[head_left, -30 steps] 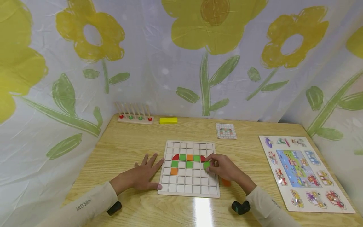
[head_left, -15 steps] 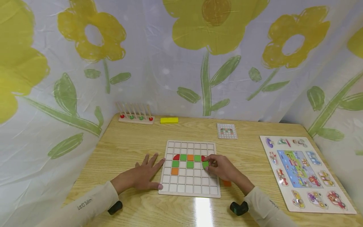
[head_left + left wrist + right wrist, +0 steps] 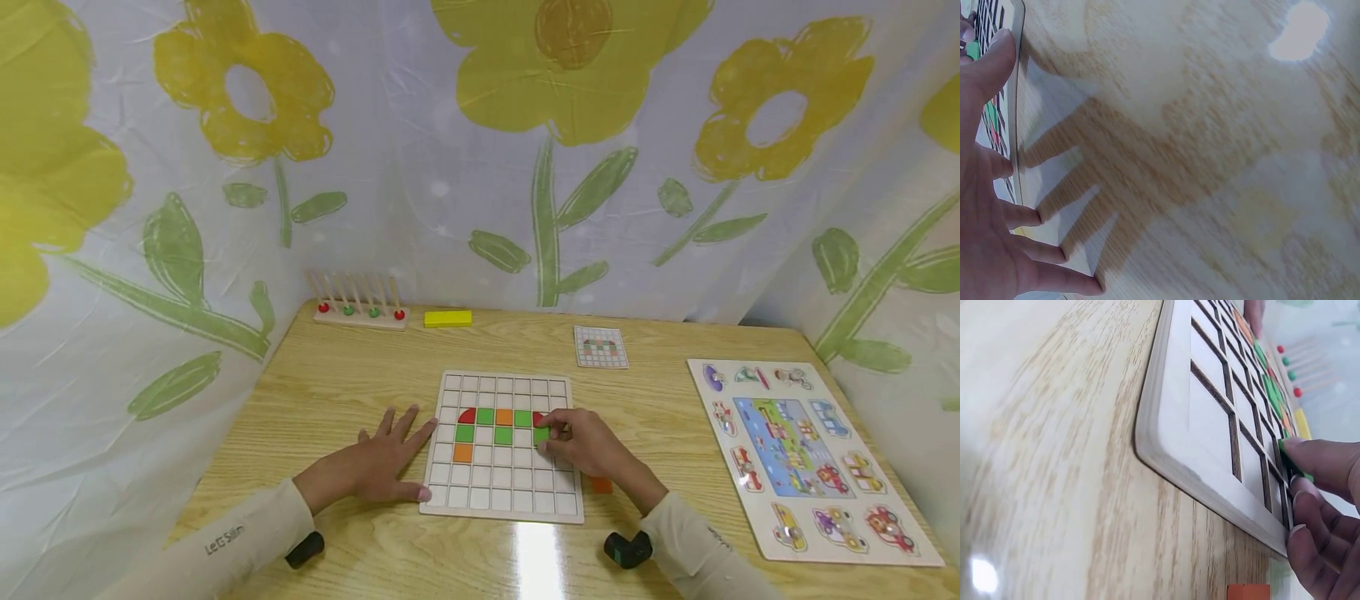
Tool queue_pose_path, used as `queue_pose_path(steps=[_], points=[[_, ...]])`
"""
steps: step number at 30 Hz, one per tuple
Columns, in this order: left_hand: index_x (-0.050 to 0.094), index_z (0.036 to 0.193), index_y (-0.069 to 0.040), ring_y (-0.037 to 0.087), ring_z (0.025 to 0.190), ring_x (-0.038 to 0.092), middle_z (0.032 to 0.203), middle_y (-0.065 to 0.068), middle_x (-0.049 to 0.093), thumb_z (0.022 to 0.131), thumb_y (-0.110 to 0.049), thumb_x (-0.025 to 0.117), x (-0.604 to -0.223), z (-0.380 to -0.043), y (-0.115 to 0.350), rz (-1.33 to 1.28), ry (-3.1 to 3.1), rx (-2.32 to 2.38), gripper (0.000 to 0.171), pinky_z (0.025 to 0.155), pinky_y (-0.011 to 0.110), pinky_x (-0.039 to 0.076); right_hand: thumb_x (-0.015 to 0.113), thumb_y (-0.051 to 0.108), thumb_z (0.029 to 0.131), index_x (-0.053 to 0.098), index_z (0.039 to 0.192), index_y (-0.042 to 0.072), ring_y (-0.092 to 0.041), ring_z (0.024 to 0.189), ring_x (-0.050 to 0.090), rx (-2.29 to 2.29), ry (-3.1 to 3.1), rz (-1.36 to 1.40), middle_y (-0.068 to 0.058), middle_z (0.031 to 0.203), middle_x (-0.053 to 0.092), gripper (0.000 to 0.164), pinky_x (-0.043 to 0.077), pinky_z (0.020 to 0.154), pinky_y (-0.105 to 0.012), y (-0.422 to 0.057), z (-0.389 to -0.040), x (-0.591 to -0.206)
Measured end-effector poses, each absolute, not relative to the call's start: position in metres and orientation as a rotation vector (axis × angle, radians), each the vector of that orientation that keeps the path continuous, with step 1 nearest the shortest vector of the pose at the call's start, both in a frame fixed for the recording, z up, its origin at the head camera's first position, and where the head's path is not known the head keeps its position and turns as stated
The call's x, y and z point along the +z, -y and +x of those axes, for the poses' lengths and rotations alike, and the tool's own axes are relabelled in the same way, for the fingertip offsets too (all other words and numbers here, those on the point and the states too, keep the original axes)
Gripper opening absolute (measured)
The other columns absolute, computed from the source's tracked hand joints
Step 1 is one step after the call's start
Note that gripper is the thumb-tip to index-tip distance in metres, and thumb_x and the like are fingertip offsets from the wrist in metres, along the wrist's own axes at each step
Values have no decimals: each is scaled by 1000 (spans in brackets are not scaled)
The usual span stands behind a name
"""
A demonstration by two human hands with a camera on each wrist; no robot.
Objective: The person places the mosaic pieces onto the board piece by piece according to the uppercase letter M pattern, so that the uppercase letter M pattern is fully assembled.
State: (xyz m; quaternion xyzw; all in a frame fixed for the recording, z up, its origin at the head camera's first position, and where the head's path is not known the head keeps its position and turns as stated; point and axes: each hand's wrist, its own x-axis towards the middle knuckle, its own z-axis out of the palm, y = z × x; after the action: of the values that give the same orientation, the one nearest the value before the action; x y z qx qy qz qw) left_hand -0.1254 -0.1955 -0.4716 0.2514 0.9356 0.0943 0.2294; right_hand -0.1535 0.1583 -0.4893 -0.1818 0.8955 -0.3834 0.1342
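A white grid board (image 3: pixel 480 498) lies on the table, holding red, green and orange tiles in some cells. At its right side my right hand (image 3: pixel 588 446) pinches a green square tile (image 3: pixel 538 437) between thumb and fingers, just below a red rounded tile (image 3: pixel 537 417). In the right wrist view that green tile (image 3: pixel 1297 467) looks tilted at its cell; whether it is fully seated is hidden by the fingers. My left hand (image 3: pixel 382 467) rests palm-down with spread fingers, thumb touching the board's left edge. A loose orange tile (image 3: pixel 602 485) lies under the right wrist.
A pattern card (image 3: pixel 600 347) lies behind the board. At the back left stand a peg rack with beads (image 3: pixel 360 315) and a yellow block (image 3: pixel 447 318). A knobbed picture puzzle (image 3: pixel 750 500) lies on the right. Flowered cloth (image 3: pixel 405 208) hangs behind the table.
My right hand has lowered the green tile slightly leftward onto its cell at the board's right side. The left hand stays in place.
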Motion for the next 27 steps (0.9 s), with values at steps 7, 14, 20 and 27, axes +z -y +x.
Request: queue_pose_path(steps=[7,14,20,27], points=[[16,163,-14,62,146,11,166,26,8,86,-74,59,-470,-125,195,696,-2576,258,106,96,82,30,80,13,86,74,111,12,-12,79,54,-1070,-2626,-491,5,83,59,26,45,73,-25,-158,-154,-491],[15,163,-15,62,146,10,166,26,8,86,-74,58,-471,-125,196,700,-2577,252,106,96,83,30,81,13,85,74,112,13,-13,81,54,-1037,-2609,-447,4,84,60,27,45,74,-28,-156,-155,-488],[14,163,-15,61,146,9,166,26,6,86,-74,58,-471,-125,196,700,-2569,257,106,96,83,29,81,12,85,74,106,13,-12,78,54,-1007,-2625,-433,5,82,60,23,45,72,-26,-158,-154,-488],[14,163,-15,61,147,9,167,26,6,86,-75,57,-471,-125,197,700,-2570,264,106,97,83,29,80,12,86,74,106,12,-12,77,53,-983,-2633,-434,5,82,60,22,44,71,-25,-158,-155,-487]])
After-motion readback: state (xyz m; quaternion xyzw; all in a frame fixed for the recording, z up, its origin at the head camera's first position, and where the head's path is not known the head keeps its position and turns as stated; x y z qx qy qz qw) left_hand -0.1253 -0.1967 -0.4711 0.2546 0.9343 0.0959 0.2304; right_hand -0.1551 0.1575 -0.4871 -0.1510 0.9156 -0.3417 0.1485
